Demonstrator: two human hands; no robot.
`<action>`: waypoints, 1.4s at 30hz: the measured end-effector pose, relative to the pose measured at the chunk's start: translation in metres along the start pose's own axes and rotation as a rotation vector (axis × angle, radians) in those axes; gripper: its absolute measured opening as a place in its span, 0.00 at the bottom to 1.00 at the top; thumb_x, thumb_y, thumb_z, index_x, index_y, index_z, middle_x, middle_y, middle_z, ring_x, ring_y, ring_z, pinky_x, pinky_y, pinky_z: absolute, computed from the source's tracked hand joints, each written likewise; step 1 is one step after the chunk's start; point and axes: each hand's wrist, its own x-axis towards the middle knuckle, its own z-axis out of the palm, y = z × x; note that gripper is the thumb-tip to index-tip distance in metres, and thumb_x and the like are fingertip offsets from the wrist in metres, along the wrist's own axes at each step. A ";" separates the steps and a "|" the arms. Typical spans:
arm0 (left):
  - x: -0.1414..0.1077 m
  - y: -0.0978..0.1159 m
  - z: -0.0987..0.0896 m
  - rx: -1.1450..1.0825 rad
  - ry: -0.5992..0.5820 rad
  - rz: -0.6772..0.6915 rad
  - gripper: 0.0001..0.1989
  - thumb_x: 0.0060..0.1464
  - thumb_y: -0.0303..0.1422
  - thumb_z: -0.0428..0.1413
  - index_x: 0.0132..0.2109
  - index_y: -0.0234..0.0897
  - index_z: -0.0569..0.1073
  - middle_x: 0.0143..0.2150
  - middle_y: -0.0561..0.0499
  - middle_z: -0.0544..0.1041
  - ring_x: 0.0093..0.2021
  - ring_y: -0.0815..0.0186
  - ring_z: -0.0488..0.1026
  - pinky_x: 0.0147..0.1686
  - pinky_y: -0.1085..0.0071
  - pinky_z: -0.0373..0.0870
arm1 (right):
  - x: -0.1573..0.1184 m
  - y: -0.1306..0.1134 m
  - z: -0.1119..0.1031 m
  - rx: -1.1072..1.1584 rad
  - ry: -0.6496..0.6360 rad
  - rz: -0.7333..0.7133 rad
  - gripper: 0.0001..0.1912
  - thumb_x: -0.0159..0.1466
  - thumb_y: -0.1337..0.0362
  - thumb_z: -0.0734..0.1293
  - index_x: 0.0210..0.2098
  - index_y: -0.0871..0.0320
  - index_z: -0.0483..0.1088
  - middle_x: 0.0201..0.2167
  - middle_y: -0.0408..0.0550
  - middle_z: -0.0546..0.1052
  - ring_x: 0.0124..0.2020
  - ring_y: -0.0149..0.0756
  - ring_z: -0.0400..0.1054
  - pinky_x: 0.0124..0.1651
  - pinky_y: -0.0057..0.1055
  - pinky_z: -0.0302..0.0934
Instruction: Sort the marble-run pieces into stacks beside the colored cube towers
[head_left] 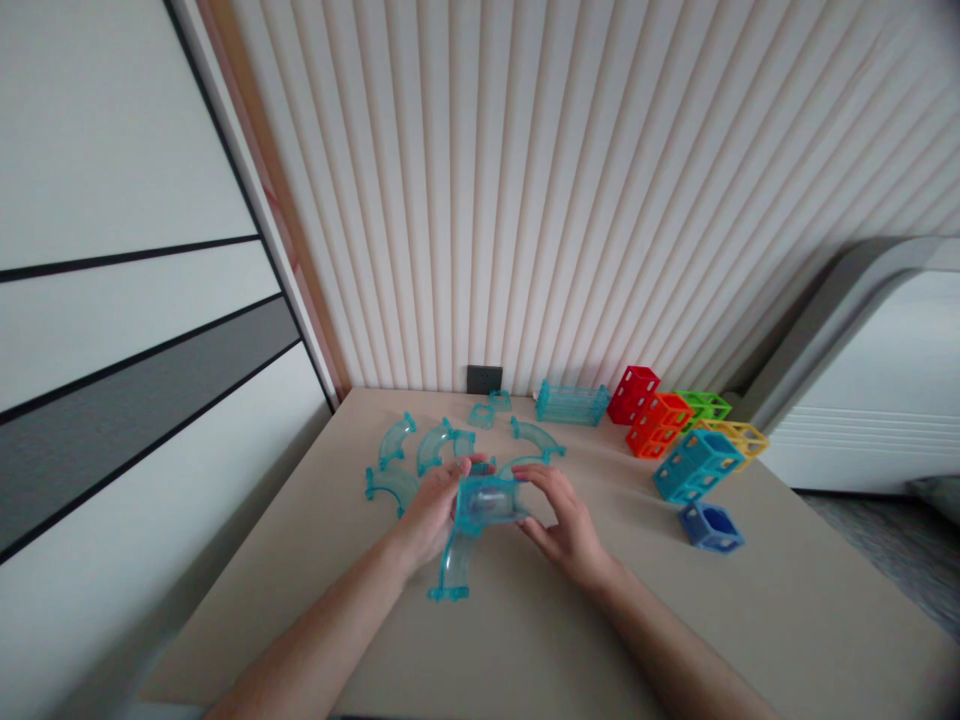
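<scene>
Between my two hands is a translucent teal marble-run track piece (491, 500), slightly blurred. My left hand (433, 505) grips its left end, fingers behind it. My right hand (564, 522) has thumb and fingers closed around its right end. Below my left hand, a curved teal track piece (457, 565) hangs down or lies at the joint; whether the two are joined I cannot tell. More curved track pieces lie just beyond, including one at the left (391, 487), one behind it (396, 442) and one at the right (538, 438).
Straight teal tracks (573, 402) are stacked at the table's back, beside small teal square pieces (482, 415). To the right stand red (634, 395), orange (658, 425), green, yellow and light blue (696, 467) block frames, with a dark blue one (711, 527) nearer. A ribbed wall borders the table (525, 640).
</scene>
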 end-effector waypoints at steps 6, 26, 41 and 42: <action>0.003 0.012 0.002 -0.117 0.108 0.275 0.24 0.46 0.40 0.70 0.48 0.37 0.75 0.36 0.50 0.80 0.36 0.67 0.78 0.40 0.74 0.75 | 0.002 -0.003 0.006 0.091 0.067 0.265 0.12 0.66 0.56 0.66 0.43 0.56 0.71 0.37 0.50 0.79 0.39 0.40 0.72 0.44 0.34 0.67; -0.003 0.016 0.005 -0.005 0.155 0.491 0.24 0.41 0.37 0.73 0.46 0.41 0.77 0.50 0.49 0.78 0.48 0.64 0.74 0.49 0.72 0.68 | -0.001 -0.001 0.015 0.148 -0.106 0.295 0.15 0.66 0.53 0.66 0.46 0.57 0.70 0.41 0.51 0.79 0.41 0.40 0.72 0.44 0.35 0.65; -0.001 0.015 0.004 0.034 0.112 0.548 0.23 0.42 0.35 0.72 0.46 0.42 0.77 0.49 0.49 0.79 0.48 0.64 0.75 0.51 0.71 0.68 | 0.002 0.000 0.013 0.112 -0.107 0.277 0.17 0.67 0.55 0.63 0.51 0.58 0.69 0.42 0.52 0.79 0.39 0.39 0.72 0.43 0.36 0.68; -0.001 0.015 0.004 0.034 0.105 0.546 0.23 0.42 0.35 0.72 0.46 0.42 0.77 0.49 0.49 0.79 0.48 0.64 0.74 0.51 0.71 0.67 | 0.002 0.000 0.013 0.109 -0.112 0.277 0.17 0.67 0.55 0.64 0.51 0.58 0.69 0.42 0.52 0.79 0.39 0.39 0.72 0.43 0.36 0.68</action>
